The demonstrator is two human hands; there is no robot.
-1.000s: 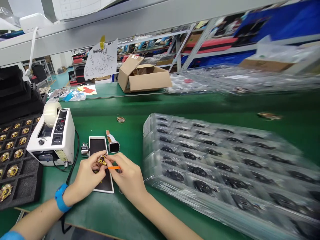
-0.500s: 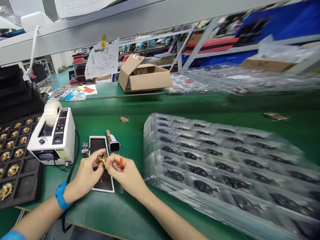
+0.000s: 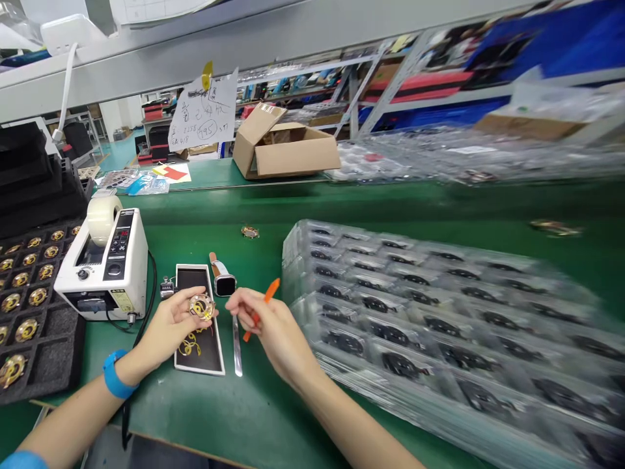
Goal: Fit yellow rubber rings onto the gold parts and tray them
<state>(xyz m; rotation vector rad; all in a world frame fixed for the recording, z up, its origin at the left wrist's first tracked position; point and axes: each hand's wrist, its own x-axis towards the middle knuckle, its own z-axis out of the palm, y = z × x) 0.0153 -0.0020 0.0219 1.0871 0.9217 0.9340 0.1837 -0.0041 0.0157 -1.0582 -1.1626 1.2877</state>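
Observation:
My left hand [image 3: 168, 326] pinches a small round gold-and-black badge [image 3: 202, 306] above a black pad with a white rim [image 3: 198, 322]. A thin gold outline piece [image 3: 188, 343] lies on that pad. My right hand [image 3: 273, 329] is closed around an orange stick tool [image 3: 261, 309], a little to the right of the badge and apart from it. A flat metal blade [image 3: 237, 345] lies on the green mat between my hands. A blue band circles my left wrist [image 3: 113, 376].
A white tape dispenser [image 3: 105, 260] stands at the left, beside a black foam tray of gold badges [image 3: 24, 293]. Stacked clear blister trays [image 3: 439, 312] fill the right. A small brown-handled tool [image 3: 222, 280] and a loose badge [image 3: 250, 232] lie further back. An open cardboard box [image 3: 283, 150] sits behind.
My hands have drawn apart: the right one moved right with the orange tool, now angled up. The left keeps the badge. The gold outline piece and the blade now show below.

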